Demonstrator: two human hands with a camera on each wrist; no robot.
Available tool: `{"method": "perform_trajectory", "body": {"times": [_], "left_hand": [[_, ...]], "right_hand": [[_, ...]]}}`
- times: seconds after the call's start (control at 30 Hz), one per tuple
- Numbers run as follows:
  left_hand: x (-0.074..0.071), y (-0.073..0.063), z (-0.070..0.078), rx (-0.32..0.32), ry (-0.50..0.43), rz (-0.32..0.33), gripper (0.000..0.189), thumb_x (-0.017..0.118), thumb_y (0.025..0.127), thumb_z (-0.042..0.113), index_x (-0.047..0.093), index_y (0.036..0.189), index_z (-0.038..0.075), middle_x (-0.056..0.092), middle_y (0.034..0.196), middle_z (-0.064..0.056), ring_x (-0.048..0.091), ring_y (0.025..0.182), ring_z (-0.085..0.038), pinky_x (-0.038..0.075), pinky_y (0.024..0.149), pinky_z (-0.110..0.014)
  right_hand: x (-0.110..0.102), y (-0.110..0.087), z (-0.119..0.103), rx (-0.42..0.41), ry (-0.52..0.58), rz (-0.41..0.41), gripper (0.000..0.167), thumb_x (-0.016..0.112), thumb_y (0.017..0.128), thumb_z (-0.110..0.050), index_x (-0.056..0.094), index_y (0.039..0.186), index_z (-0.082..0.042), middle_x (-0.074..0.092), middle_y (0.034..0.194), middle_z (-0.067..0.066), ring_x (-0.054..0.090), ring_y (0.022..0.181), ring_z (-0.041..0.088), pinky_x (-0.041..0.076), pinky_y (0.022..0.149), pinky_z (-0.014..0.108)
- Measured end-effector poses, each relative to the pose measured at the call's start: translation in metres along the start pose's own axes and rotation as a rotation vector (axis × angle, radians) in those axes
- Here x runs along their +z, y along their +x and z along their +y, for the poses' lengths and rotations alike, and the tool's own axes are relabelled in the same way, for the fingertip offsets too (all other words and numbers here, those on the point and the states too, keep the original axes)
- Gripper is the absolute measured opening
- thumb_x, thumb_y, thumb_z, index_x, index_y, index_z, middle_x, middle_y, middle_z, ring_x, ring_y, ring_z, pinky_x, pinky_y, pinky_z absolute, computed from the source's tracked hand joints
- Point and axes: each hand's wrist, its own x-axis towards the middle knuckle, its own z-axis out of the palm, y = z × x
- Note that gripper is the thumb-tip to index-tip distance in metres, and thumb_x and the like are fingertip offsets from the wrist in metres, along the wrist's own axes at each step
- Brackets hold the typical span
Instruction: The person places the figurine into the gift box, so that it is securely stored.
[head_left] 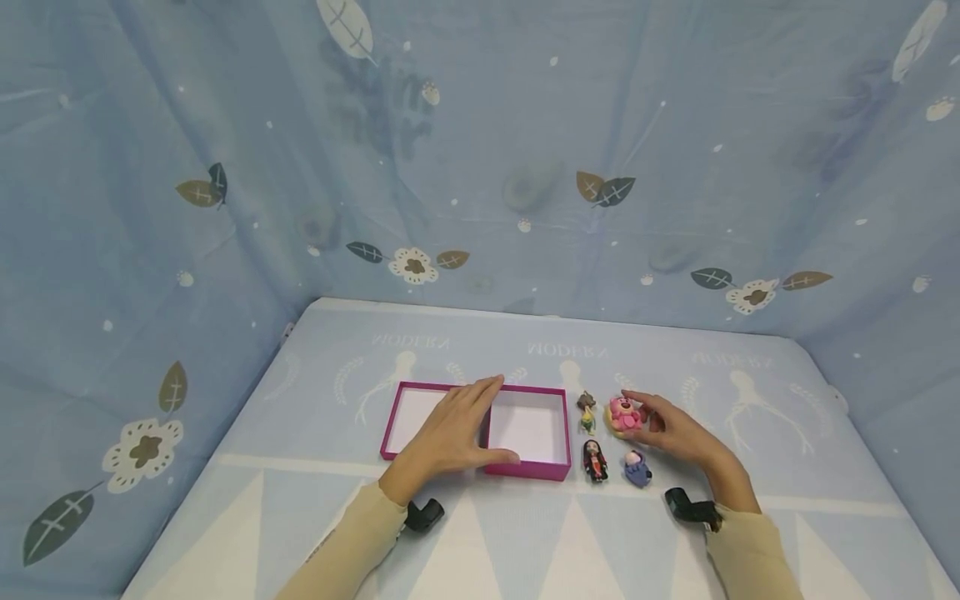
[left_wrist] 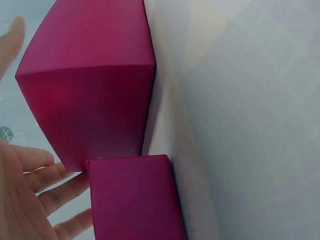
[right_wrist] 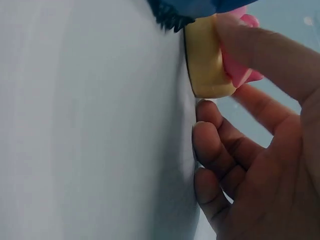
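Observation:
My right hand pinches a pink bear figurine with a yellow base between thumb and index finger. In the right wrist view the yellow base stands at the tabletop, and the other fingers curl beside it. My left hand spreads over the place where a magenta box and a shallower magenta tray meet. Its fingers are extended, with the thumb near the box's front rim. The left wrist view shows fingertips right at the corner between the taller box and the lower tray.
Left of the bear stand a small brown-haired figurine in green and a dark-haired doll in black and red. A blue-purple figurine lies in front of the bear. Patterned blue cloth rises behind the table.

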Motion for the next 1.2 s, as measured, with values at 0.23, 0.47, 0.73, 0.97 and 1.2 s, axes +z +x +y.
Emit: {"method": "perform_trajectory", "body": {"times": [0.23, 0.47, 0.73, 0.97, 1.2], "left_hand": [[0.0016, -0.0019, -0.0007, -0.01, -0.013, -0.006, 0.115, 0.065, 0.07, 0.078, 0.027, 0.155, 0.01, 0.036, 0.157, -0.003, 0.042, 0.139, -0.022, 0.037, 0.113, -0.044], [0.0021, -0.0015, -0.0015, -0.006, -0.038, -0.009, 0.12, 0.07, 0.066, 0.078, 0.028, 0.154, 0.009, 0.036, 0.156, -0.004, 0.041, 0.14, -0.022, 0.035, 0.115, -0.043], [0.0039, 0.0011, -0.0029, -0.022, -0.076, -0.039, 0.118, 0.07, 0.066, 0.077, 0.03, 0.154, 0.01, 0.035, 0.155, -0.003, 0.04, 0.14, -0.021, 0.036, 0.114, -0.042], [0.0051, 0.0018, -0.0048, -0.023, -0.093, -0.036, 0.116, 0.07, 0.066, 0.076, 0.031, 0.153, 0.01, 0.037, 0.154, -0.002, 0.041, 0.138, -0.021, 0.037, 0.113, -0.043], [0.0053, 0.0022, -0.0059, -0.022, -0.099, -0.033, 0.116, 0.071, 0.067, 0.075, 0.031, 0.153, 0.01, 0.037, 0.154, -0.002, 0.041, 0.138, -0.022, 0.038, 0.113, -0.043]], "right_hand": [[0.002, -0.0012, 0.0, 0.036, -0.014, 0.002, 0.075, 0.078, 0.082, -0.023, 0.044, 0.144, 0.0, 0.05, 0.097, 0.007, 0.043, 0.076, 0.011, 0.038, 0.064, 0.023], [0.003, -0.0012, -0.0045, 0.069, -0.015, -0.014, 0.081, 0.081, 0.079, -0.028, 0.042, 0.145, -0.001, 0.048, 0.097, 0.007, 0.042, 0.08, 0.016, 0.036, 0.065, 0.025], [0.004, -0.0007, -0.005, 0.089, -0.069, 0.008, 0.078, 0.081, 0.079, -0.03, 0.045, 0.141, 0.001, 0.049, 0.097, 0.006, 0.042, 0.082, 0.016, 0.036, 0.067, 0.025], [0.0046, 0.0, -0.0073, 0.09, -0.056, 0.022, 0.075, 0.082, 0.079, -0.027, 0.047, 0.138, 0.002, 0.05, 0.096, 0.006, 0.042, 0.081, 0.016, 0.036, 0.066, 0.024], [0.006, 0.0021, -0.0084, 0.094, -0.046, 0.031, 0.074, 0.083, 0.078, -0.026, 0.049, 0.136, 0.004, 0.049, 0.094, 0.007, 0.042, 0.081, 0.018, 0.034, 0.064, 0.025]]}}
